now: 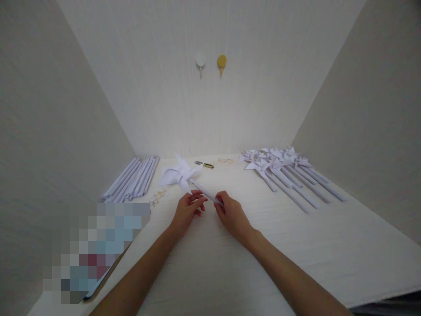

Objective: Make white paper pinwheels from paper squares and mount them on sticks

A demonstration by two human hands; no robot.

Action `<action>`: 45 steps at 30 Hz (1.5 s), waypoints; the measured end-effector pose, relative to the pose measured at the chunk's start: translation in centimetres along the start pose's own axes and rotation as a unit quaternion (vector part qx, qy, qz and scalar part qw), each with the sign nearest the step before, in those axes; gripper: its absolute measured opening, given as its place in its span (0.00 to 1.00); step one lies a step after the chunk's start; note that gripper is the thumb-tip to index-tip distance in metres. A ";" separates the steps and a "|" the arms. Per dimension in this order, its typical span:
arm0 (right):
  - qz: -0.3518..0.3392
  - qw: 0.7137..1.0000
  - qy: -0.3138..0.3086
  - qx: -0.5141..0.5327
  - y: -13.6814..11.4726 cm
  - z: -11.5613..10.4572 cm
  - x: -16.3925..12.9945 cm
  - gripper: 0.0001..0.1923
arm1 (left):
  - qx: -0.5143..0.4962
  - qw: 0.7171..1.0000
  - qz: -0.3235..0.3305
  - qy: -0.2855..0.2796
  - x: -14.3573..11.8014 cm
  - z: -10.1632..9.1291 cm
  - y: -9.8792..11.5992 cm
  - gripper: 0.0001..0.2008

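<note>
Holding a white paper pinwheel (180, 176) by its rolled paper stick, both hands meet near the middle of the white table (296, 250). The left hand (187, 211) pinches the stick low down, fingers curled shut round it; the right hand (232, 213) closes on the same stick at its near end, thumb and forefinger tight. Two grips set close together keep the thin tube from bending and leave the vanes free, clear of the fingers. The head of the pinwheel points away from the person and to the left, raised a little or just grazing the tabletop; cannot tell which.

Rolled paper sticks (133, 179) lie in a tidy bundle at the far left, side by side, near the left hand's reach. Finished pinwheels (286, 173) lie fanned out at the far right, heads toward the wall, sticks toward the person, so the vanes do not crush each other. Small snips (204, 164) rest near the back wall, just behind the held pinwheel. A scatter of small pale bits (158, 196) lies just beside the bundle, likely fasteners, too small to tell. Two wall hooks (211, 62), one white, one yellow, hang above. A blurred patch covers the near left corner.
</note>
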State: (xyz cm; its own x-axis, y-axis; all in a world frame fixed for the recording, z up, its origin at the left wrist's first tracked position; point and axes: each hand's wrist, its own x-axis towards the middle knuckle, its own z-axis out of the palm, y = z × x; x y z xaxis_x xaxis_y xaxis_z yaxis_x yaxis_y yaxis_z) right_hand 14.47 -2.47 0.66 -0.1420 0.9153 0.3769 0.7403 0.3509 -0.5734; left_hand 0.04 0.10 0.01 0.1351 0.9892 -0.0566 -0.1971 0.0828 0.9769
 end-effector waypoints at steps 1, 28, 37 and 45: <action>0.006 1.000 0.017 0.012 0.2 -0.5 0.2 0.05 | 0.004 1.000 -0.003 0.002 0.0 0.0 0.1 0.16; 0.169 0.973 0.110 -0.115 10.3 -10.0 -6.3 0.11 | 0.053 0.998 -0.002 -0.033 -0.3 0.1 0.3 0.10; 0.140 0.972 0.094 -0.166 10.1 -8.7 -3.4 0.09 | 0.061 0.997 0.004 -0.043 -0.2 0.0 0.1 0.09; 0.132 0.962 0.103 -0.216 10.8 -8.5 -3.4 0.08 | 0.070 0.996 0.004 -0.048 -0.3 0.1 0.1 0.09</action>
State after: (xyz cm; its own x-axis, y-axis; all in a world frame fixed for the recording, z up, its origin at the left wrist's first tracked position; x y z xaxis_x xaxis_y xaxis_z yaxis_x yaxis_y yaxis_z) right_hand 28.59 -3.46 -0.62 0.1885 0.8872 0.4212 0.9428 -0.0434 -0.3306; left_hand 0.03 -0.16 0.15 0.2284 0.9729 -0.0350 -0.0629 0.0506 0.9967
